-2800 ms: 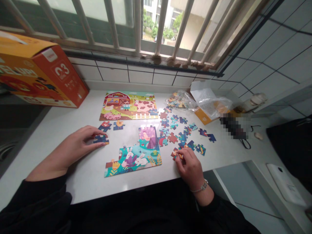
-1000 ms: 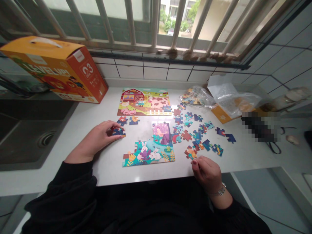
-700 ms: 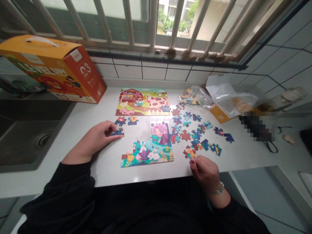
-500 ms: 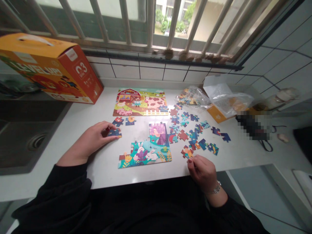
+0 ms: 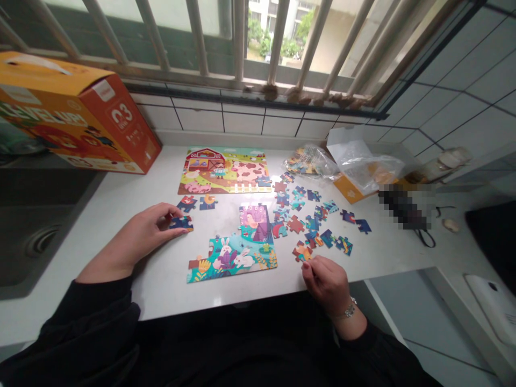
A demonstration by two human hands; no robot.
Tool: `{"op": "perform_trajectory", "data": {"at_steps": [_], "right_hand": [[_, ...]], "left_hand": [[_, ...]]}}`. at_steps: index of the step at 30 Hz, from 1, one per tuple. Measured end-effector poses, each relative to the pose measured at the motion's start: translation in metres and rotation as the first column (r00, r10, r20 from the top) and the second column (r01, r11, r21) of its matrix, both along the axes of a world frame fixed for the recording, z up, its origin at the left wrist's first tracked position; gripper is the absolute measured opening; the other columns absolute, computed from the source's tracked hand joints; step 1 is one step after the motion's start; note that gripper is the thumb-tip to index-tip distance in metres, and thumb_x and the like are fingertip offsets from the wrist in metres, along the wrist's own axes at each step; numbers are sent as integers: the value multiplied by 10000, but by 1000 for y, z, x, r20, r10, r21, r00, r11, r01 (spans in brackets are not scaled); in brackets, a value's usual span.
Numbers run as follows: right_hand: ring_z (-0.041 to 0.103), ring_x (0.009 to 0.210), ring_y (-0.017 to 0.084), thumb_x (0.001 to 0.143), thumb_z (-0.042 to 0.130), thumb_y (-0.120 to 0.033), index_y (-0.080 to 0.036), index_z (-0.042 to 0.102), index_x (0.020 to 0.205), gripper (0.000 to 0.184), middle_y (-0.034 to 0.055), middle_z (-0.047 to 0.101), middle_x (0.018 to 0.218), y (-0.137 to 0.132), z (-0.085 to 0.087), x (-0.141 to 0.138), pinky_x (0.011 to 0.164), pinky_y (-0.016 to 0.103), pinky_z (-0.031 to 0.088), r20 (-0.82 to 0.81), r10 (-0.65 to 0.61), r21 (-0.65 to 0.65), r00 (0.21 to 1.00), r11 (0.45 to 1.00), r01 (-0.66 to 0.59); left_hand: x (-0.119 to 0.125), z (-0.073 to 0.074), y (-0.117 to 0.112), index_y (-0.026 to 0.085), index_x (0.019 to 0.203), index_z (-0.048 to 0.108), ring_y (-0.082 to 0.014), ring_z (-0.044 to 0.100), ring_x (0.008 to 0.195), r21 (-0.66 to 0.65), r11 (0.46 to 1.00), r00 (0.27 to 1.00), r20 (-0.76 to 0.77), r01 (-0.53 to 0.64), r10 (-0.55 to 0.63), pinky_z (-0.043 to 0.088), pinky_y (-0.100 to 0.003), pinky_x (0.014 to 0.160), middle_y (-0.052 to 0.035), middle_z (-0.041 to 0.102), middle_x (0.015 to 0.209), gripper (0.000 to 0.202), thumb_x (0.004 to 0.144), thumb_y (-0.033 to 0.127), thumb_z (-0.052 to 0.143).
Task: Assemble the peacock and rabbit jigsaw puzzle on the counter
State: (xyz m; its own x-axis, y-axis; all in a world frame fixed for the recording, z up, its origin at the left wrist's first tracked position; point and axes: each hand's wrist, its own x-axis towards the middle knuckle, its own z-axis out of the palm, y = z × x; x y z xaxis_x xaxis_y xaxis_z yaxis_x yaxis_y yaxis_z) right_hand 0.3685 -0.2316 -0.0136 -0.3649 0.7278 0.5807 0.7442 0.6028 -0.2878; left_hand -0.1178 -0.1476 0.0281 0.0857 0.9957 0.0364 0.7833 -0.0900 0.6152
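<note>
Head view, taken from where I stand: one left hand [image 5: 151, 231], part-closed, thumb and fingertips set about the edges of a dark-blue piece [image 5: 183, 223] that lies at the counter's left side; one right hand [image 5: 327, 280], fingers curled in, tips at the lower edge of an orange-brown piece [image 5: 300, 251], whether gripping it I cannot tell. One part-built rabbit puzzle [image 5: 242, 253], flat on the white counter [image 5: 169, 295] between the hands, upper left portion unfilled. Two loose pieces, a red-and-blue piece [image 5: 187, 203] and a moon piece [image 5: 208, 202], just beyond the left hand. One farm puzzle [image 5: 221, 171], behind these. Assorted scattered pieces [image 5: 296, 224], right of the rabbit puzzle. One clear bag [image 5: 308, 161] of further pieces, near the wall. One orange carton [image 5: 121, 126], upright, far left.
</note>
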Motion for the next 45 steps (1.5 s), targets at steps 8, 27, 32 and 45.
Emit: {"op": "perform_trajectory", "data": {"at_steps": [8, 27, 32, 45], "right_hand": [[476, 616, 168, 1079, 587, -134, -258, 533, 797, 313, -19, 499, 682, 1, 3, -1, 607, 355, 360, 13, -4, 3, 1000, 1000, 4], [516, 639, 175, 1087, 588, -140, -252, 557, 825, 286, -9, 534, 693, 0, 0, 0, 629, 344, 381, 11, -1, -11, 1000, 1000, 1], [516, 632, 176, 1087, 590, -142, -250, 559, 827, 283, -12, 529, 694, 0, 0, 0, 627, 351, 381, 13, -4, -14, 1000, 1000, 4], [715, 975, 268, 1123, 596, -268, -225, 722, 1107, 133, 88, 787, 1027, 38, 22, -9, 909, 405, 543, 46, -96, -151, 994, 983, 102]], "left_hand": [[2, 1, 0, 230, 1046, 707, -261, 641, 921, 6, 1000, 1000, 16, -11, 10, 530, -390, 849, -56, 737, 1025, 615, 816, 792, 800], [-3, -4, 2, 244, 1117, 792, -274, 677, 1001, 59, 995, 996, -16, 84, -83, 549, -395, 907, -71, 740, 1138, 564, 854, 743, 822], [-4, -5, 4, 263, 1124, 823, -294, 700, 1080, 48, 990, 991, -43, 130, -128, 536, -425, 999, -82, 750, 1174, 550, 873, 751, 799], [-6, -7, 6, 248, 1113, 848, -287, 697, 1091, 57, 988, 988, -78, 142, -137, 540, -440, 1050, -86, 726, 1187, 637, 923, 833, 683]]}}
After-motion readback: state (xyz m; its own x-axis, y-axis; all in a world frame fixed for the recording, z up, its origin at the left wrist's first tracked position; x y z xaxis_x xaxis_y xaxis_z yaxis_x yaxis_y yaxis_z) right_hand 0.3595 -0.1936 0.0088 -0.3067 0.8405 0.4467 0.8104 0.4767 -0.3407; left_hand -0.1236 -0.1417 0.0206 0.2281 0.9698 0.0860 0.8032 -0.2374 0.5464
